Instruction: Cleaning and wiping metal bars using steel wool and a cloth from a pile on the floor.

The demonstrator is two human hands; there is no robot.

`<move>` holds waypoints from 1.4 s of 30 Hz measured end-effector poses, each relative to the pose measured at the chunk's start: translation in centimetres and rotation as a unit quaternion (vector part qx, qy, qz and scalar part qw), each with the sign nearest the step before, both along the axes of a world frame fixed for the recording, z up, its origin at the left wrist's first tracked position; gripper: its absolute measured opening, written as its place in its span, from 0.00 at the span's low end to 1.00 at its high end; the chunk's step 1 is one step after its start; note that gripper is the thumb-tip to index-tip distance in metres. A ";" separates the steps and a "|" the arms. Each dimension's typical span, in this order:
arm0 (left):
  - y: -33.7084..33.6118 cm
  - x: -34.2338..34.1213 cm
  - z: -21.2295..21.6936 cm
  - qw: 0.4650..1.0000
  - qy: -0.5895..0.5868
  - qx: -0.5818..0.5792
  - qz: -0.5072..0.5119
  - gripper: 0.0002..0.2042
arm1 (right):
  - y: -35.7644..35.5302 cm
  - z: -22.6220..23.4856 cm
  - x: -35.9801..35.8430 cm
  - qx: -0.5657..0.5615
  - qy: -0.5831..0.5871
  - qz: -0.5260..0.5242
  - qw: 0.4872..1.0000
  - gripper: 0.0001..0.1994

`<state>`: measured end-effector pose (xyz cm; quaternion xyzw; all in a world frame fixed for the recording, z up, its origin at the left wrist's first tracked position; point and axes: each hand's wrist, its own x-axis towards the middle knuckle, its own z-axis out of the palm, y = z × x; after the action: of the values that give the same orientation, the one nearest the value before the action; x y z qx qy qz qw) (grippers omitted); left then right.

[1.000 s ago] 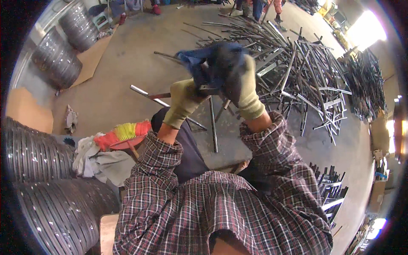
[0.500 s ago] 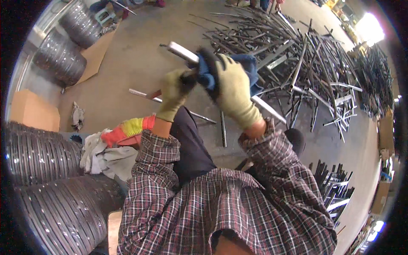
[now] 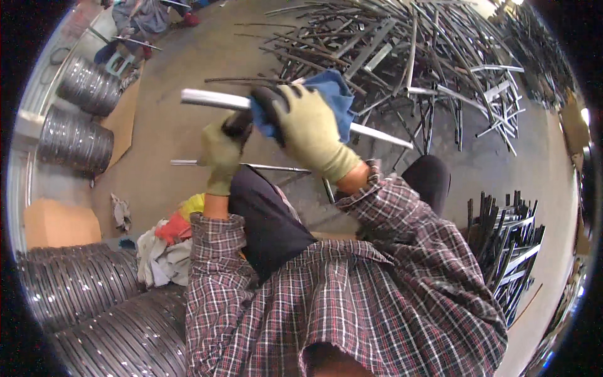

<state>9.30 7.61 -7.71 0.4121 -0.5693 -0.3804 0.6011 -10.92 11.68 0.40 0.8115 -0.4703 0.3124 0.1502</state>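
The gloved right hand point(image 3: 314, 129) is closed around a blue cloth point(image 3: 336, 103) folded over a silvery metal bar point(image 3: 210, 98), which is held above the floor point(image 3: 169, 122) and protrudes on both sides. The gloved left hand point(image 3: 223, 151), fingers curled, lies against or just beside the bar; whether it grips cannot be told. Beyond lies a heap of metal bars point(image 3: 370, 51).

The grey-brown floor point(image 3: 188, 69) carried a criss-crossed heap of metal bars point(image 3: 377, 53), a crumpled pale rag point(image 3: 120, 212), a brown cardboard sheet point(image 3: 129, 119) and, nearer the middle, a silvery tube point(image 3: 279, 168).
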 end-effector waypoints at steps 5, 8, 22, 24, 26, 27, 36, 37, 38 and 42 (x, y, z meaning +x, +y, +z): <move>-1.3 7.0 -1.6 0.951 -0.219 -0.018 0.218 0.12 | -2.5 -12.9 -17.1 0.142 -0.001 -0.131 0.981 0.17; -1.5 4.1 -0.3 0.941 -0.253 -0.027 0.221 0.12 | -2.5 -15.6 -21.0 0.125 -0.046 -0.146 0.980 0.17; -3.2 1.1 0.8 0.937 -0.294 -0.051 0.179 0.14 | -1.6 -16.6 -21.1 0.059 -0.096 -0.163 0.980 0.19; -3.6 1.2 0.8 0.930 -0.308 -0.068 0.190 0.14 | 0.0 -18.2 -23.8 0.133 -0.112 -0.241 0.955 0.16; -4.1 0.8 1.0 0.916 -0.335 -0.081 0.207 0.14 | -0.8 -17.3 -22.4 0.087 -0.076 -0.170 0.979 0.14; -3.9 0.1 1.0 0.917 -0.337 -0.081 0.199 0.14 | -0.3 -14.4 -19.8 0.091 -0.118 -0.106 0.983 0.12; -3.0 -2.0 1.2 0.945 -0.307 -0.062 0.091 0.15 | -0.1 -8.2 -11.4 0.050 -0.048 -0.080 0.994 0.17; -3.3 -1.9 0.8 0.949 -0.279 -0.073 0.125 0.16 | 0.1 -11.8 -15.2 0.010 -0.094 -0.114 0.989 0.16; -5.2 1.6 -0.5 0.948 -0.281 -0.079 0.128 0.18 | -1.0 -16.8 -18.6 0.012 -0.100 -0.165 0.981 0.16; -5.4 7.4 -2.4 0.913 -0.333 -0.107 0.208 0.20 | -0.4 -19.9 -22.7 0.086 -0.105 -0.229 0.964 0.12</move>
<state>16.72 2.21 -10.15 0.5568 -0.6753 -0.0241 0.4830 -33.67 11.32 -19.48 0.6546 -0.6820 0.3111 0.0975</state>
